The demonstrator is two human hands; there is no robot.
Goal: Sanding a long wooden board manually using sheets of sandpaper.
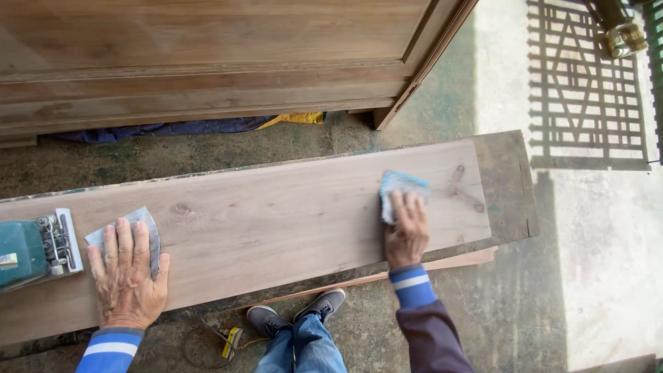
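Note:
A long pale wooden plank (276,221) lies across in front of me on a darker board (511,186). My left hand (128,276) lies flat, fingers spread, on a grey sandpaper sheet (148,224) near the plank's left end. My right hand (407,231) presses a crumpled blue sanding sheet (400,185) onto the plank near its right end, beside a dark knot. Both wrists show blue cuffs with a white stripe.
A green electric sander (31,252) rests on the plank just left of my left hand. A large wooden cabinet (207,55) stands behind, with blue cloth (173,128) under it. My shoes (266,319) and a coiled cable (231,340) are on the concrete floor.

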